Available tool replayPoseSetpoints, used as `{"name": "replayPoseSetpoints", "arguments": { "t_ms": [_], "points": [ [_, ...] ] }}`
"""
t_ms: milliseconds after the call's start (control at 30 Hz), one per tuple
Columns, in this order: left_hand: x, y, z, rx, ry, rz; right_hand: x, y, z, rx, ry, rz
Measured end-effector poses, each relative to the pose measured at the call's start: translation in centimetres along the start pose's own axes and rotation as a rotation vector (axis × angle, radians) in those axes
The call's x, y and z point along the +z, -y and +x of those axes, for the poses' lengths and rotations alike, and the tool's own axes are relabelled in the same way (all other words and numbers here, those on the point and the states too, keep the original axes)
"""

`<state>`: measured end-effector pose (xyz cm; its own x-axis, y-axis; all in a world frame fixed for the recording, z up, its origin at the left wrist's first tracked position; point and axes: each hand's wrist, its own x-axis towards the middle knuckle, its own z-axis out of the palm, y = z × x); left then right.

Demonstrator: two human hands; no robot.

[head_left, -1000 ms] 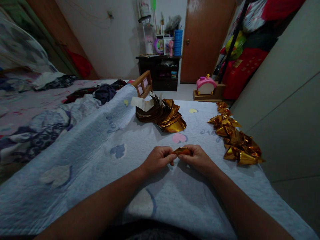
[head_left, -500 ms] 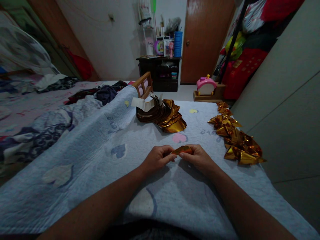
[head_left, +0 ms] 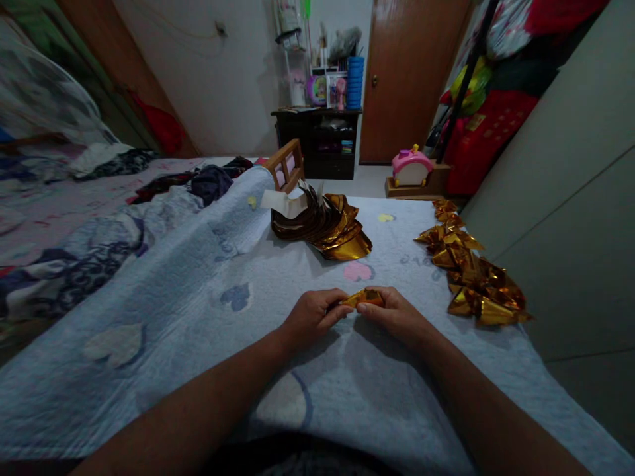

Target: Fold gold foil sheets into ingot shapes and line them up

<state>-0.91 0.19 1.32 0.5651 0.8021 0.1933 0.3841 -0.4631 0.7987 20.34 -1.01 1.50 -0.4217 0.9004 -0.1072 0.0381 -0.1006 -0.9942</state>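
Since a second ago little has shifted: both hands have stayed together at the middle of the bedspread, and I see the view tipped slightly so the far furniture sits a touch lower. Right now my left hand [head_left: 313, 316] and right hand [head_left: 395, 311] meet fingertip to fingertip, both pinched on a small folded gold foil piece [head_left: 366, 297] that is held between them just above the pale blue quilt [head_left: 208, 291]. The foil piece sits at the tips of the thumbs and forefingers, its left end in the left hand's grip and its right end under the right hand's fingers. Beyond the hands, a fanned stack of gold foil sheets [head_left: 330, 228] lies on the quilt with a white paper strip [head_left: 285, 201] on its far edge. To the right, well apart from the hands, a row of folded gold foil shapes [head_left: 471, 271] runs along the edge by the grey cabinet [head_left: 560, 218]. On the quilt near that row I can make out faint blue lettering [head_left: 414, 261], too blurred to read. No brand or label elsewhere is legible to me.
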Motion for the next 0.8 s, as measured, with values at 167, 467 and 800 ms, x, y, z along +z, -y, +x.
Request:
{"name": "replayPoseSetpoints", "arguments": {
  "t_ms": [167, 467, 800],
  "points": [
    [0.1, -0.2, -0.1, 0.053, -0.016, 0.033, -0.1, -0.1, 0.1, 0.007, 0.036, 0.041],
    [0.0, -0.7, -0.2, 0.017, -0.047, -0.088, -0.1, -0.7, 0.0, 0.07, 0.055, 0.157],
    [0.2, -0.7, -0.4, 0.018, -0.061, -0.126, 0.2, -0.8, 0.0, 0.177, 0.146, 0.385]
  ]
}}
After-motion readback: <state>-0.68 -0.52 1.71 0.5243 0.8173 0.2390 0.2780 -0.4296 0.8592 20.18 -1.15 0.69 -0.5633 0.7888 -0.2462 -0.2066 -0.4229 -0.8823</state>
